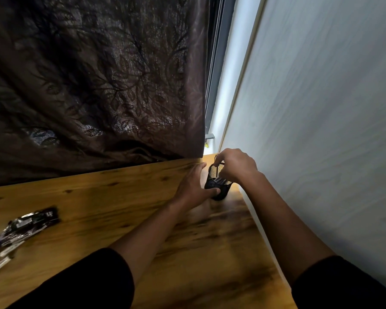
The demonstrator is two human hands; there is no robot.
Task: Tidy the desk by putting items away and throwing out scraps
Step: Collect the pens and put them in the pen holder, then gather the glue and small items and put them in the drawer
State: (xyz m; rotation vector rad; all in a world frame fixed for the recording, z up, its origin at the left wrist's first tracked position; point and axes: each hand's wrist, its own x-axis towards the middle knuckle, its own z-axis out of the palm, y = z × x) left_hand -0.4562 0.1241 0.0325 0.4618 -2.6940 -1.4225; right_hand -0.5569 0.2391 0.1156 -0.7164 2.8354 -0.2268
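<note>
On the grained wooden desk (98, 197), a black mesh cylinder holder (217, 184) is steadied by the straight-fingered left hand (193, 186); its rim is pinched by the right hand (234, 165).

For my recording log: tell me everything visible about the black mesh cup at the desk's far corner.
The black wire-mesh pen cup is cylindrical, looks like perforated metal, and light shows through its upper mesh. It stands roughly upright on the wooden desk, in the far right corner beside the pale wall. The left hand rests against its left side with fingers extended; the right hand grips its rim from above. Something dark and ribbed lies inside, unclear what.
</note>
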